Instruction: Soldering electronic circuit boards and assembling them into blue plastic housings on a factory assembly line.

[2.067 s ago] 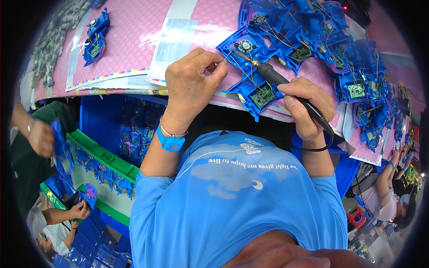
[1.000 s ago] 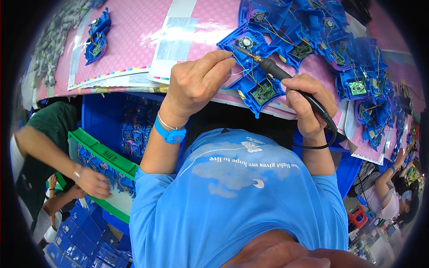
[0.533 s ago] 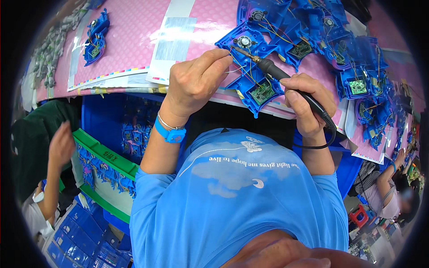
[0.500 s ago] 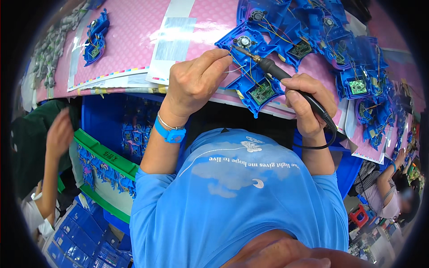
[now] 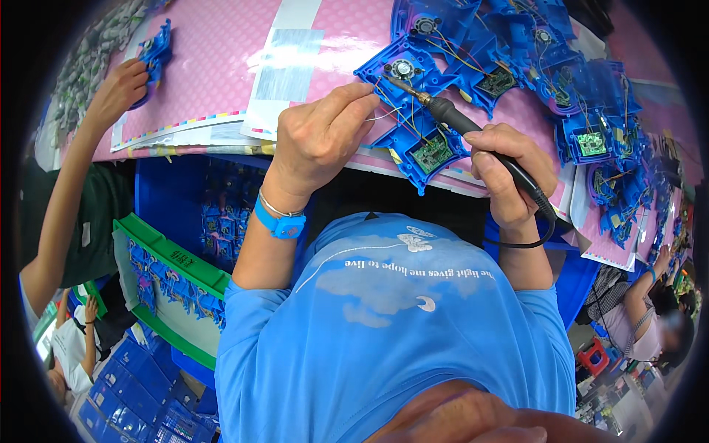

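Observation:
My right hand (image 5: 513, 173) is closed round the black handle of a soldering iron (image 5: 454, 114), its tip pointing at the near edge of a round speaker (image 5: 402, 69). The speaker sits in an opened blue plastic housing (image 5: 406, 139), which also bears a green circuit board (image 5: 432, 154) with thin coloured wires running between the two. Just left of the iron's tip, my left hand (image 5: 325, 133) pinches a thin wire, and a pale length (image 5: 385, 117) shows beside its fingers. The exact contact at the tip is too small to make out.
More blue housings (image 5: 591, 140) with boards and wires are heaped on the right of the pink-covered table (image 5: 214, 66). At far left a co-worker's hand (image 5: 118, 92) touches another housing (image 5: 155, 55). Below the table edge stand a green-rimmed bin (image 5: 177, 258) and blue crates (image 5: 133, 399).
A co-worker's arm has come in at left, its hand now on the far-left housing. My hands and the soldering iron have barely shifted.

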The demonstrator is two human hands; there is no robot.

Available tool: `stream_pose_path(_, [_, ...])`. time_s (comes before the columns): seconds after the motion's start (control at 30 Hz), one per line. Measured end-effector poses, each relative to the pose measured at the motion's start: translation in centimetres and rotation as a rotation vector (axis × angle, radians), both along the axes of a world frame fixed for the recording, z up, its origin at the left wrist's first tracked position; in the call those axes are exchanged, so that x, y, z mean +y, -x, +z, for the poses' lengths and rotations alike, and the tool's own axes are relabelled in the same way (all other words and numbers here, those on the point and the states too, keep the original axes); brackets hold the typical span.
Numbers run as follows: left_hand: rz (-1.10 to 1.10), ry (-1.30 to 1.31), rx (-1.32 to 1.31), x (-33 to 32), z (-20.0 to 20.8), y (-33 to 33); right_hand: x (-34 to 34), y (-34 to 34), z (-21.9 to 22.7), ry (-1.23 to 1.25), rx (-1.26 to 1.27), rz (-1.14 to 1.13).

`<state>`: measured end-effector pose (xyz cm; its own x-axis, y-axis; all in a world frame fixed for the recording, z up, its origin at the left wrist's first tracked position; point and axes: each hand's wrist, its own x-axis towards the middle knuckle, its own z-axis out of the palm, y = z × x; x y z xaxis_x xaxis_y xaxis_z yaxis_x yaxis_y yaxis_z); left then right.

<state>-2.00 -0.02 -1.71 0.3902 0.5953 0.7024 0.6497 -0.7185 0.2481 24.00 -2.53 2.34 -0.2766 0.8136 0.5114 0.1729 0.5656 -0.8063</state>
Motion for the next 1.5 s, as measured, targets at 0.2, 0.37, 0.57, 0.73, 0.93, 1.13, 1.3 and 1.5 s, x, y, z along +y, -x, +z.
stream_pose_path(0.2, [0.007,0.037,0.005,-0.1,0.0,0.0,-0.1,-0.1,0.0,-0.020,0.013,-0.002])
stream_pose_path(0.37, [0.011,0.060,0.005,-0.2,0.0,0.0,-0.2,-0.3,-0.1,-0.029,0.036,0.000])
stream_pose_path(0.57, [0.000,0.031,-0.007,-0.1,0.0,0.0,-0.3,-0.4,-0.3,-0.021,0.045,0.003])
stream_pose_path(0.73, [0.015,0.045,-0.019,-0.2,0.3,0.0,-0.4,-0.6,-0.3,-0.041,0.069,-0.007])
stream_pose_path(0.93, [-0.016,0.067,-0.034,-0.1,1.3,-0.2,-0.5,-1.0,-0.1,-0.068,0.043,0.023])
stream_pose_path(1.13, [-0.072,0.011,0.084,0.9,1.7,-0.8,-0.6,-1.6,0.0,-0.081,0.040,0.026])
stream_pose_path(1.3, [-0.102,0.000,0.055,1.3,1.4,-1.1,-0.7,-1.7,-0.1,-0.048,0.047,0.005])
stream_pose_path(1.5, [-0.081,0.005,0.079,1.4,1.1,-1.2,-0.3,-1.6,-0.2,-0.008,0.022,-0.018])
